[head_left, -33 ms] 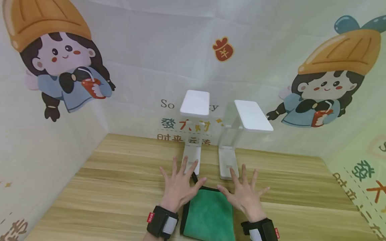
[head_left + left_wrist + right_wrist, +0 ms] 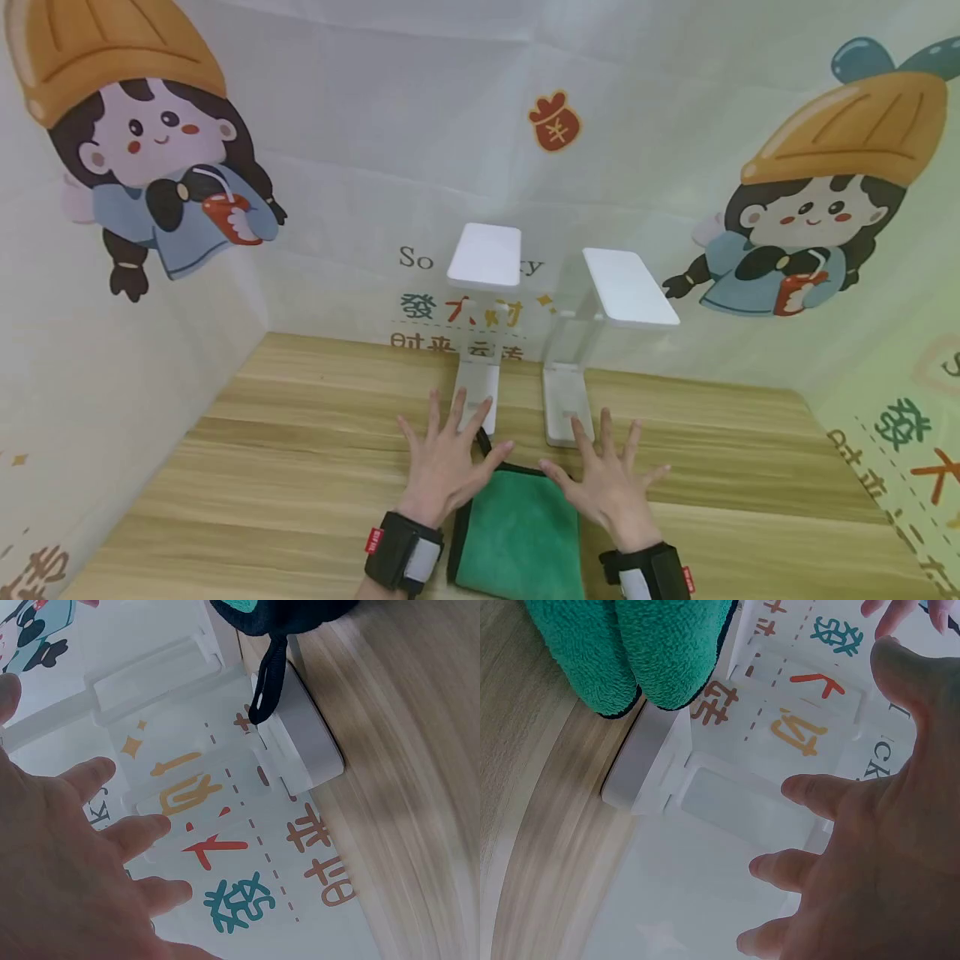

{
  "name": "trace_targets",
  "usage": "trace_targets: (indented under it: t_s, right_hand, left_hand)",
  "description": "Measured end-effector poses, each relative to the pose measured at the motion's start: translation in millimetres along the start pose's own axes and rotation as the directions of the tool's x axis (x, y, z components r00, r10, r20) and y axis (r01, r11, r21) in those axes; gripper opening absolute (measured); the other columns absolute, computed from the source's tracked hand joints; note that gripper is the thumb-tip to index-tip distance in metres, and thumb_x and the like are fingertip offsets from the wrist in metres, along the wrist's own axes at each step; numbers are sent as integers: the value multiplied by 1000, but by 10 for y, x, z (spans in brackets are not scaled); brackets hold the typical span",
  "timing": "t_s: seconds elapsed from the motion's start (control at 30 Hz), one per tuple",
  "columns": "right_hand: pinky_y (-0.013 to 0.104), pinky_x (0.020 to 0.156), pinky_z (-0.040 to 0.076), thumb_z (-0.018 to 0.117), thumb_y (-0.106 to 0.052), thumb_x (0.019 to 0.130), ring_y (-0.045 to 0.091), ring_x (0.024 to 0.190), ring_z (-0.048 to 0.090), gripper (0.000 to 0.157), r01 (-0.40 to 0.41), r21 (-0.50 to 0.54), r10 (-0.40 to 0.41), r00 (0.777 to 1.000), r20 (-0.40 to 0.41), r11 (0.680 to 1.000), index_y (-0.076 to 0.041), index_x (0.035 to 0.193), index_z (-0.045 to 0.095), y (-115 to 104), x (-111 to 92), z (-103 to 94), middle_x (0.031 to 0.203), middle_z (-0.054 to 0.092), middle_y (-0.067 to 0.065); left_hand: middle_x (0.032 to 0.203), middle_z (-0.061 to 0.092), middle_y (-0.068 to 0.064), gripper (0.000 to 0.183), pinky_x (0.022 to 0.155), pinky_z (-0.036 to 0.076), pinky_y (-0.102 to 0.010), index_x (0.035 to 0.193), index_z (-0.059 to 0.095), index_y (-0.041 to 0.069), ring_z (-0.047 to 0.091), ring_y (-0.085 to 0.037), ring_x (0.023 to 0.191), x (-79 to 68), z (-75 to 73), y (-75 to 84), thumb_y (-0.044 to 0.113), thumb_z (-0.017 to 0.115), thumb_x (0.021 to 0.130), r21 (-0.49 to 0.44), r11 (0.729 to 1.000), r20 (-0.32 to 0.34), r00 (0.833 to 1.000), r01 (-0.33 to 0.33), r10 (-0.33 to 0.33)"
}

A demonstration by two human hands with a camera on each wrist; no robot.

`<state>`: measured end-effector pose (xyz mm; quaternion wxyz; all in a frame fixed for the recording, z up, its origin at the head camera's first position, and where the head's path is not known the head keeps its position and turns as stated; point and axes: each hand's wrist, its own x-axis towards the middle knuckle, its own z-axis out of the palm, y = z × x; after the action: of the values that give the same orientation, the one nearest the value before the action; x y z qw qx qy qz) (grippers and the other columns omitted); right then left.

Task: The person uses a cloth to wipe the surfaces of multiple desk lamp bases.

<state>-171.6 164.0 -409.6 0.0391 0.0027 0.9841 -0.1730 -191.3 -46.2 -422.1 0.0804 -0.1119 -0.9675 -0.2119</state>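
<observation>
A folded green towel (image 2: 521, 533) with black edging lies on the table between my wrists. Its black hanging loop (image 2: 271, 682) shows in the left wrist view, and its fluffy folds (image 2: 676, 645) in the right wrist view. My left hand (image 2: 446, 467) is spread above the towel's upper left corner, fingers straight and holding nothing. At the upper right corner, my right hand (image 2: 611, 492) is spread the same way, with nothing in it. Beyond the fingertips stand two white folding phone stands, a left one (image 2: 486, 254) and a right one (image 2: 632, 287).
The wood-grain table (image 2: 285, 483) reaches back to a pale printed cloth backdrop (image 2: 412, 125) with cartoon figures and lettering. That cloth also rises along the left and right sides. Both stands are close to the back edge, their top plates tilted.
</observation>
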Motion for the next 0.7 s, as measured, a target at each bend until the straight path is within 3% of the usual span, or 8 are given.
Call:
trace_targets:
  t_s: [0.23, 0.43, 0.57, 0.7]
  right_hand:
    - [85, 89, -2, 48, -62, 90, 54, 141, -10, 78, 33, -14, -34, 999, -20, 999, -18, 150, 27, -31, -44, 10, 159, 5, 20]
    - [83, 93, 12, 54, -58, 89, 56, 140, 9, 76, 143, -59, -145, 988, -46, 988, -15, 148, 34, -75, -60, 57, 155, 21, 23]
    - [76, 96, 26, 63, -53, 85, 53, 136, 29, 75, 252, -28, -253, 966, -45, 967, -13, 145, 39, -122, -101, 103, 151, 32, 23]
    - [65, 98, 36, 67, -51, 82, 49, 130, 41, 76, 375, 5, -375, 926, 33, 927, -12, 143, 42, -175, -205, 194, 146, 39, 24]
  left_hand:
    - [154, 30, -13, 69, 107, 12, -72, 148, 35, 25, 13, -44, 145, -19, -4, -47, 62, 44, 91, 4, 1000, 8, 1000, 1, -1]
    - [145, 44, -20, 69, 101, 38, -60, 147, 36, 19, 34, -45, 137, 77, -29, -101, 59, 47, 91, -13, 1000, -27, 1000, -4, 3]
    - [134, 53, -24, 69, 84, 51, -55, 145, 39, 13, 49, -43, 124, 232, -108, -111, 56, 50, 92, -20, 1000, -79, 997, -16, 15]
    - [135, 52, -24, 69, 87, 50, -52, 146, 36, 8, 50, -41, 123, 450, -198, -125, 52, 50, 93, -20, 999, -100, 995, -33, 31]
